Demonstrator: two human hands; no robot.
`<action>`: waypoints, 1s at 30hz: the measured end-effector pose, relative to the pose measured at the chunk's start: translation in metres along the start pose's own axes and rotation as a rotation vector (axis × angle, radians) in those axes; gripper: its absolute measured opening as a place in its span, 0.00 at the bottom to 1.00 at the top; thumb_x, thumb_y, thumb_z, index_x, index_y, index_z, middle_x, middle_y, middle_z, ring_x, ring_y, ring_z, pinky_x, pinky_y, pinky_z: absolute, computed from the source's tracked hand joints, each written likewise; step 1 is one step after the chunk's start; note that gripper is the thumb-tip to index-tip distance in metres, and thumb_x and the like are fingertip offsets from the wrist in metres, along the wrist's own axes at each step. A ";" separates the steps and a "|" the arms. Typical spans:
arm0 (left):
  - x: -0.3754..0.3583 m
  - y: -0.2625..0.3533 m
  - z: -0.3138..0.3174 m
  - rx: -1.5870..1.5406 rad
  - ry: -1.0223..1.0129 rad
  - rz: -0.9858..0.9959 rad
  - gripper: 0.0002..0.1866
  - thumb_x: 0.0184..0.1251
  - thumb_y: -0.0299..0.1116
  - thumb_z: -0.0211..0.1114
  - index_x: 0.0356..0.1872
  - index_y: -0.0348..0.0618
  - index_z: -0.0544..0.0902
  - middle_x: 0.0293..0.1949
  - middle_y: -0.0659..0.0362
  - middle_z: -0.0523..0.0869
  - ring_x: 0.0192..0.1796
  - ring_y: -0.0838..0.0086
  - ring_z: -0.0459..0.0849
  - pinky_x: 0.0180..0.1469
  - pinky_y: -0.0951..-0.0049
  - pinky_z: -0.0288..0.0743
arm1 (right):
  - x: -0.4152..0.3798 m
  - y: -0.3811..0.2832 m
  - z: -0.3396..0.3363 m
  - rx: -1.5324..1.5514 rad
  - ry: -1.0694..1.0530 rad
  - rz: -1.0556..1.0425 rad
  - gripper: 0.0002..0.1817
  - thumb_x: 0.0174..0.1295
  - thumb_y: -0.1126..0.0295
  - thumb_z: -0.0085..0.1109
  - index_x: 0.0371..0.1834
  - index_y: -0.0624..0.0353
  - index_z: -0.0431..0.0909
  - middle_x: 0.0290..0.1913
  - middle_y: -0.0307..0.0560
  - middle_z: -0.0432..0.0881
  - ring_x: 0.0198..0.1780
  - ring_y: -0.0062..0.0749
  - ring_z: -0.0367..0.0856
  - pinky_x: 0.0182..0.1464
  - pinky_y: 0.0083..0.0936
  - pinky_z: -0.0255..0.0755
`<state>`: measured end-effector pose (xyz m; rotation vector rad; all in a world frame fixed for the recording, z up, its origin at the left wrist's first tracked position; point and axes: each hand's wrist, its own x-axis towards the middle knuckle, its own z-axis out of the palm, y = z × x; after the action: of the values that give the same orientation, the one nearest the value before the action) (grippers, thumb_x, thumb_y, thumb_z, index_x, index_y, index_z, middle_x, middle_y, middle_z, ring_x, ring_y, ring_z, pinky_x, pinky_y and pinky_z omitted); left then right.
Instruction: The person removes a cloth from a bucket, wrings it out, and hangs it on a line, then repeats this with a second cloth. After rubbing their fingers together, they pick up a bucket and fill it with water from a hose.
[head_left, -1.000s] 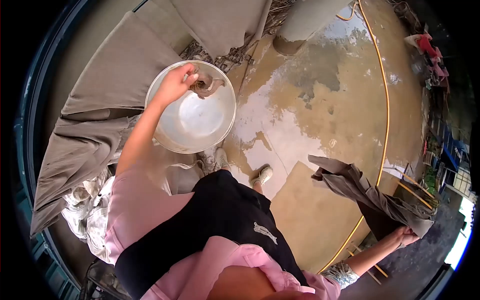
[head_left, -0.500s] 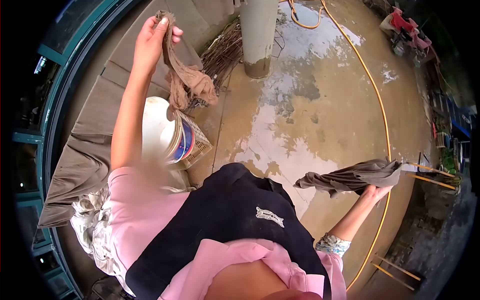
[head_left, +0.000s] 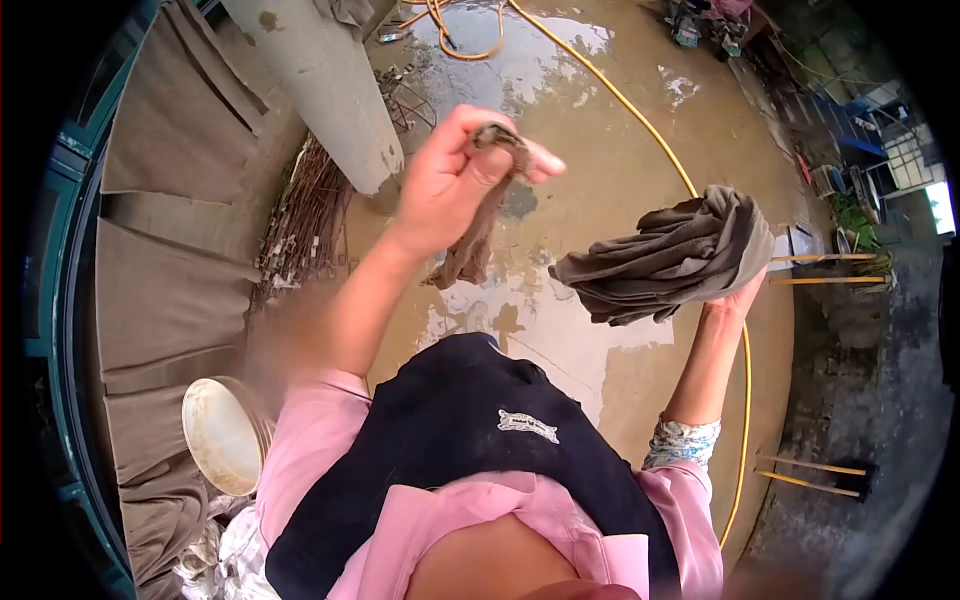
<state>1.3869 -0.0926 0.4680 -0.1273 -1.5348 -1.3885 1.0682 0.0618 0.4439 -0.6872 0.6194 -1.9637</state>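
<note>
My left hand (head_left: 432,195) is raised in front of my chest. A thin, crumpled brown cloth (head_left: 468,250) is pinched between its thumb and fingers and hangs down from them. On the other side, my right hand (head_left: 738,296) supports a thick, folded bundle of grey-brown cloth (head_left: 665,258). The bundle droops toward the left, and most of the right fingers are hidden beneath it. A gap separates the two cloths.
Brown cloths (head_left: 165,300) hang along the left side above a white bucket (head_left: 258,425). A concrete pillar (head_left: 320,95) stands by a heap of thin sticks (head_left: 305,215). The floor (head_left: 600,130) is wet and muddy, crossed by a yellow hose (head_left: 625,100).
The view has turned left. My left hand has come from the far left toward the middle with its brown cloth. My right hand has risen, lifting the grey-brown bundle.
</note>
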 end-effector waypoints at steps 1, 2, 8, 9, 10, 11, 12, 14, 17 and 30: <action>0.029 -0.025 0.014 0.068 -0.056 0.047 0.12 0.71 0.39 0.55 0.45 0.41 0.69 0.57 0.45 0.77 0.52 0.70 0.77 0.54 0.71 0.70 | 0.021 0.005 0.001 0.103 0.074 0.024 0.24 0.68 0.57 0.45 0.60 0.64 0.69 0.59 0.54 0.74 0.59 0.46 0.73 0.63 0.44 0.66; 0.054 -0.063 0.034 -0.005 -0.024 0.121 0.14 0.71 0.45 0.53 0.45 0.46 0.70 0.69 0.44 0.61 0.70 0.61 0.60 0.69 0.60 0.50 | 0.041 0.008 0.018 0.072 0.028 0.036 0.24 0.67 0.59 0.47 0.59 0.65 0.69 0.58 0.56 0.74 0.58 0.46 0.74 0.62 0.43 0.68; 0.166 -0.182 0.108 0.179 0.054 0.185 0.23 0.64 0.45 0.62 0.53 0.45 0.65 0.72 0.36 0.46 0.73 0.44 0.48 0.69 0.56 0.50 | 0.173 0.022 0.072 -0.483 0.306 -0.490 0.05 0.66 0.69 0.49 0.34 0.58 0.69 0.34 0.41 0.77 0.34 0.21 0.77 0.38 0.21 0.74; 0.183 -0.199 0.106 0.210 0.065 0.234 0.34 0.60 0.50 0.66 0.59 0.44 0.61 0.71 0.35 0.47 0.72 0.44 0.50 0.69 0.56 0.51 | 0.189 0.017 0.068 -0.496 0.285 -0.500 0.05 0.63 0.73 0.53 0.32 0.57 0.67 0.35 0.40 0.77 0.35 0.21 0.76 0.40 0.20 0.73; 0.199 -0.210 0.105 0.212 0.061 0.240 0.41 0.56 0.52 0.69 0.63 0.43 0.56 0.70 0.35 0.49 0.71 0.46 0.53 0.69 0.57 0.52 | 0.209 0.012 0.055 -0.516 0.280 -0.525 0.06 0.61 0.75 0.54 0.30 0.57 0.67 0.34 0.40 0.77 0.35 0.20 0.75 0.40 0.19 0.73; 0.213 -0.222 0.105 0.213 0.059 0.243 0.49 0.53 0.53 0.71 0.67 0.43 0.51 0.70 0.35 0.51 0.71 0.49 0.56 0.69 0.58 0.52 | 0.229 0.007 0.042 -0.538 0.279 -0.545 0.07 0.59 0.77 0.55 0.29 0.57 0.66 0.34 0.39 0.77 0.35 0.19 0.74 0.41 0.18 0.72; 0.227 -0.234 0.103 0.371 0.045 0.253 0.65 0.40 0.54 0.78 0.71 0.42 0.40 0.67 0.40 0.57 0.69 0.53 0.59 0.68 0.59 0.54 | 0.247 -0.001 0.030 -0.690 0.288 -0.538 0.08 0.58 0.78 0.55 0.28 0.57 0.66 0.34 0.39 0.77 0.35 0.17 0.72 0.40 0.16 0.70; 0.253 -0.276 0.097 0.102 -0.053 0.056 0.62 0.40 0.43 0.81 0.72 0.45 0.43 0.60 0.50 0.68 0.64 0.62 0.66 0.66 0.62 0.59 | 0.282 -0.025 0.002 -0.883 0.139 -0.429 0.07 0.56 0.80 0.56 0.29 0.59 0.67 0.32 0.36 0.75 0.32 0.15 0.70 0.38 0.13 0.68; 0.306 -0.326 0.085 0.045 -0.144 -0.101 0.46 0.45 0.29 0.76 0.68 0.44 0.59 0.55 0.55 0.74 0.59 0.72 0.72 0.63 0.68 0.63 | 0.320 -0.077 -0.048 -1.072 -0.016 -0.201 0.14 0.53 0.76 0.64 0.41 0.61 0.72 0.42 0.41 0.78 0.42 0.21 0.77 0.45 0.20 0.72; 0.561 -0.449 0.051 0.076 0.455 0.156 0.30 0.54 0.19 0.67 0.59 0.35 0.65 0.48 0.56 0.78 0.48 0.73 0.79 0.52 0.71 0.73 | 0.551 0.040 -0.278 -1.030 -0.021 0.143 0.34 0.41 0.74 0.70 0.56 0.65 0.70 0.52 0.47 0.76 0.52 0.27 0.74 0.57 0.28 0.68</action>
<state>0.7961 -0.4920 0.5701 0.1091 -1.1685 -1.1382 0.6781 -0.4052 0.3352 -1.2151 1.6454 -1.4039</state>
